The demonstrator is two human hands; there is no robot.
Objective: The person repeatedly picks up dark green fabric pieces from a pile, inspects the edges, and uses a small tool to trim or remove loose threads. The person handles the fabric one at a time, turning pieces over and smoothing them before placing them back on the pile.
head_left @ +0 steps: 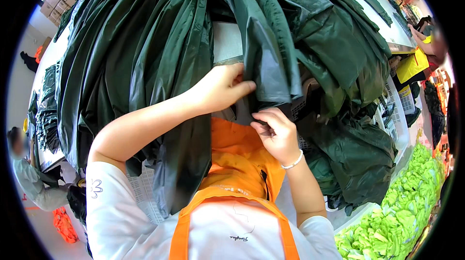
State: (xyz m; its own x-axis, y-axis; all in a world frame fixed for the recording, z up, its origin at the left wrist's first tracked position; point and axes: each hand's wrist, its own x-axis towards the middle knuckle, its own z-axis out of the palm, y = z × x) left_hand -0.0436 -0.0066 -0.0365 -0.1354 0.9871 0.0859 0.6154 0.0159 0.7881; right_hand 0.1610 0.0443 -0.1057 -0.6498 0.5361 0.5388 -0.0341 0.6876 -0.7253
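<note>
A dark green coated-fabric garment piece (pixel 271 61) hangs toward me over the table edge, its grey underside partly showing. My left hand (pixel 220 88) is closed at its left edge, thumb in front; the other fingertips are hidden behind the fabric. Just below the lower hem, my right hand (pixel 278 134) is bent in a pinch on the dark edge of the cloth, a white bracelet at the wrist. Many more dark green garments (pixel 131 66) drape in long folds on both sides of my hands. Behind my hands is my orange apron (pixel 237 158).
A pale tabletop (pixel 227 42) shows between the folds. At the lower right lies a heap of bright yellow-green pieces (pixel 407 202). Dark green cloth (pixel 358 158) is bunched near white crates at the right. People sit at left (pixel 36 177) and right (pixel 433 44).
</note>
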